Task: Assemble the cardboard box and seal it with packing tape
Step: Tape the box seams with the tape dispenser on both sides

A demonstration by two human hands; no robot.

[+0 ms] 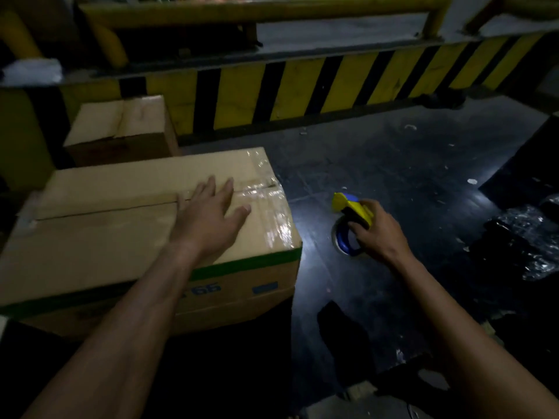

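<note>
At the far left, behind everything else, a smaller cardboard box (121,128) sits with its top flaps closed, just beside the back edge of the big cardboard box (145,237) that fills the left half of the view. That big box stands on the dark floor (378,164), its top flaps folded shut and meeting along a seam that runs across the lid. Clear packing tape (266,192) glints over the right end of the seam and down the right edge of the lid; the left part of the seam looks bare. A green band and some blue print run along the near side wall.

The left hand (211,219) lies flat on the lid, palm down, fingers (227,189) spread wide and touching the cardboard right at the seam, just beside the taped stretch. It grips nothing.

Right of the box, low over the floor and apart from the cardboard, the right hand (375,231) is wrapped around a tape dispenser (352,219), yellow at its head with a blue roll holder below; the fingers are curled tight on its handle.

Beyond, a yellow-and-black striped barrier (348,83) runs across the back, and crumpled dark plastic (520,237) lies on the floor at the far right.
</note>
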